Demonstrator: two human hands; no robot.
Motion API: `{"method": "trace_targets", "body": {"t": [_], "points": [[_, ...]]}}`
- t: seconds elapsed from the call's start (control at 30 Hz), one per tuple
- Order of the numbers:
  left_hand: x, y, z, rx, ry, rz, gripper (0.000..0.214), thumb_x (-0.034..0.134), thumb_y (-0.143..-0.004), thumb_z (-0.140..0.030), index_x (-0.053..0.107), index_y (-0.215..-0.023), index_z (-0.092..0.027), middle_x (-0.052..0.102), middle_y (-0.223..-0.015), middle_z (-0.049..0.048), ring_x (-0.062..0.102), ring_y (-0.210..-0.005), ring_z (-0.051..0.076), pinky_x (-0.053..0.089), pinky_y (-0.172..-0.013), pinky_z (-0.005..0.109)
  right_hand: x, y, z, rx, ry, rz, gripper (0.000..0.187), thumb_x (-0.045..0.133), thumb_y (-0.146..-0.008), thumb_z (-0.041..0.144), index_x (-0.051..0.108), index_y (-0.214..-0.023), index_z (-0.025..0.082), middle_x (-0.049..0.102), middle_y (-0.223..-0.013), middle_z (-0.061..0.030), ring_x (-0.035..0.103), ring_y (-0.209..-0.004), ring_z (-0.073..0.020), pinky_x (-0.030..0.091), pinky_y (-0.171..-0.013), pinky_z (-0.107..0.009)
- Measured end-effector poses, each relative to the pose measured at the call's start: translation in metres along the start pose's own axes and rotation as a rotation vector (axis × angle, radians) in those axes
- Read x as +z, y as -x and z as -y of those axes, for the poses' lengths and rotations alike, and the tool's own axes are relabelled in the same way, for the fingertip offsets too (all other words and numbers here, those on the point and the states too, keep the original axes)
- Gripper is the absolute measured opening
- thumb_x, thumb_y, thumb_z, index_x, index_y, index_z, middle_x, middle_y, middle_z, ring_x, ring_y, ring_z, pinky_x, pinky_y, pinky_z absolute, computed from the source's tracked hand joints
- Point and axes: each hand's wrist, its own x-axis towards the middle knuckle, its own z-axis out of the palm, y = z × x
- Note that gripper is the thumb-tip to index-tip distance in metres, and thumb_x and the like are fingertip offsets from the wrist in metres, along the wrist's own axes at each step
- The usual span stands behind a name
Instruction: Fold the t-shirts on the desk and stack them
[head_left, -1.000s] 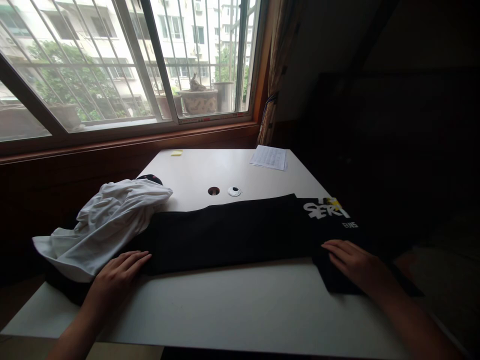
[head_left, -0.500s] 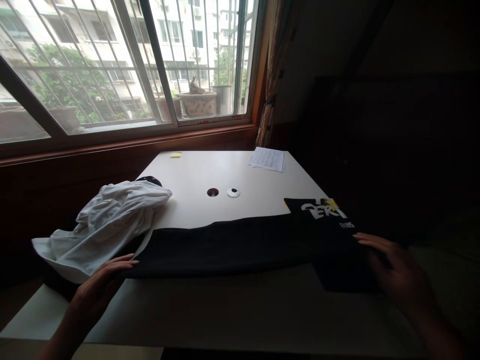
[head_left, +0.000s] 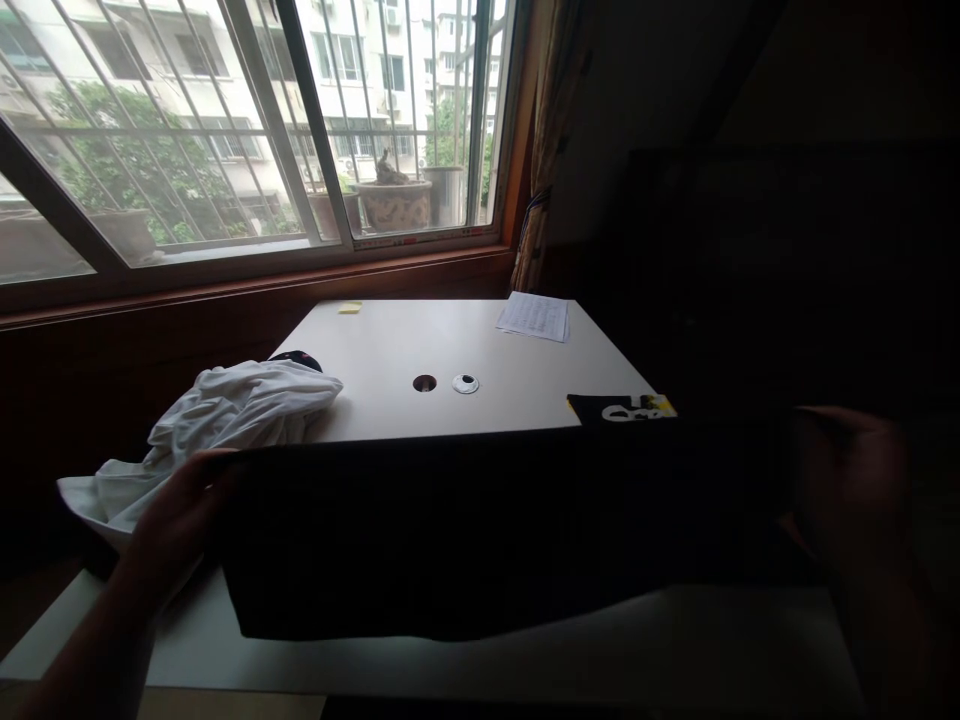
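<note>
A black printed shirt (head_left: 480, 530) stretches sideways between my hands, its near part raised off the table and hanging like a flap. My left hand (head_left: 191, 495) is closed on the shirt's upper left corner, beside a crumpled white garment (head_left: 247, 400). At the upper right end, my right hand (head_left: 851, 460) grips the cloth, dim and slightly blurred. White lettering and a yellow patch show on the part of the shirt beyond the raised edge. The rest of the print is covered.
The white table (head_left: 390, 340) has a round hole (head_left: 424, 384) and a white-and-black disc (head_left: 466, 383) near its middle. Papers (head_left: 535, 316) and a yellow note (head_left: 350, 308) lie at the far side. A barred window and curtain (head_left: 534, 230) stand behind.
Both hands have gone from lying on the shirt to gripping it. They have lifted its near edge up, and the raised cloth now covers most of the lettering.
</note>
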Motion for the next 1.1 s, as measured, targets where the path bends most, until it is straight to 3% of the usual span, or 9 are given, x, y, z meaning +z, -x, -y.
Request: {"method": "trace_targets", "body": {"t": [0.13,0.3,0.47,0.57,0.67,0.73,0.8,0.93,1.1], "points": [[0.051,-0.045,-0.003,-0.069,0.119,0.196,0.050,0.065,-0.080,-0.065,0.065,-0.101,-0.019,0.070,-0.081,0.0018,0.065,-0.070,0.022,0.053,-0.058,0.030,0.053,-0.016,-0.018,0.018,0.102,0.332,0.042,0.056,-0.090,0.053,0.064,-0.117,0.022,0.070,-0.112,-0.0133,0.066,-0.095,-0.0265,0.051,-0.085,-0.041],[0.109,-0.086,0.037,0.006,-0.106,0.179,0.044,0.061,-0.083,-0.056,0.066,-0.102,-0.017,0.073,-0.092,0.0076,0.070,-0.086,0.027,0.056,-0.078,0.037,0.114,-0.010,-0.030,-0.003,0.154,0.577,0.035,0.051,-0.093,0.046,0.066,-0.110,0.019,0.071,-0.109,-0.0140,0.066,-0.090,-0.0248,0.052,-0.085,-0.039],[0.126,-0.081,0.031,0.363,-0.324,0.018,0.036,0.050,-0.098,-0.038,0.063,-0.121,-0.015,0.066,-0.125,0.0156,0.063,-0.117,0.030,0.048,-0.105,0.049,0.142,-0.009,-0.054,-0.033,0.226,0.564,0.036,0.050,-0.091,0.037,0.065,-0.116,0.018,0.069,-0.114,-0.0157,0.066,-0.099,-0.0287,0.053,-0.088,-0.043],[0.128,-0.054,0.008,0.579,-0.365,0.087,0.035,0.048,-0.102,-0.032,0.060,-0.133,-0.020,0.060,-0.139,0.0134,0.053,-0.134,0.031,0.043,-0.113,0.054,0.144,-0.003,-0.050,-0.112,0.321,0.550,0.037,0.049,-0.091,0.032,0.064,-0.122,0.018,0.065,-0.122,-0.0168,0.062,-0.110,-0.0317,0.051,-0.094,-0.047],[0.132,-0.021,-0.014,0.791,-0.342,0.393,0.038,0.050,-0.104,-0.030,0.056,-0.141,-0.025,0.058,-0.146,0.0088,0.045,-0.143,0.028,0.043,-0.116,0.051,0.144,0.021,-0.013,-0.267,0.329,0.560,0.034,0.048,-0.095,0.032,0.065,-0.121,0.019,0.064,-0.120,-0.0156,0.060,-0.115,-0.0331,0.048,-0.101,-0.051],[0.134,-0.001,-0.024,0.892,-0.345,0.583,0.041,0.055,-0.102,-0.030,0.054,-0.144,-0.027,0.057,-0.147,0.0070,0.043,-0.145,0.027,0.045,-0.116,0.049,0.140,0.050,0.027,-0.467,0.198,0.661,0.031,0.047,-0.099,0.032,0.065,-0.121,0.020,0.063,-0.122,-0.0138,0.059,-0.118,-0.0308,0.047,-0.104,-0.048],[0.135,0.013,-0.029,0.918,-0.359,0.669,0.044,0.061,-0.099,-0.031,0.055,-0.142,-0.028,0.060,-0.145,0.0067,0.046,-0.143,0.028,0.048,-0.113,0.048,0.134,0.087,0.071,-0.614,0.049,0.807,0.027,0.050,-0.100,0.035,0.065,-0.119,0.024,0.063,-0.123,-0.0100,0.060,-0.116,-0.0270,0.049,-0.101,-0.043],[0.126,0.025,-0.023,0.850,-0.401,0.631,0.035,0.065,-0.096,-0.025,0.062,-0.131,-0.026,0.065,-0.131,0.0078,0.059,-0.124,0.026,0.055,-0.102,0.043,0.122,0.160,0.144,-0.800,-0.132,1.068,0.033,0.066,-0.093,0.049,0.065,-0.113,0.023,0.065,-0.111,-0.0071,0.061,-0.098,-0.0221,0.052,-0.084,-0.035],[0.102,0.026,0.001,0.795,-0.439,0.523,0.013,0.059,-0.096,-0.017,0.066,-0.106,-0.023,0.067,-0.104,0.0057,0.063,-0.092,0.021,0.055,-0.083,0.034,0.124,0.207,0.177,-0.985,-0.042,1.130,0.027,0.071,-0.089,0.045,0.061,-0.095,0.021,0.065,-0.098,-0.0051,0.057,-0.088,-0.0214,0.045,-0.071,-0.032]]}}
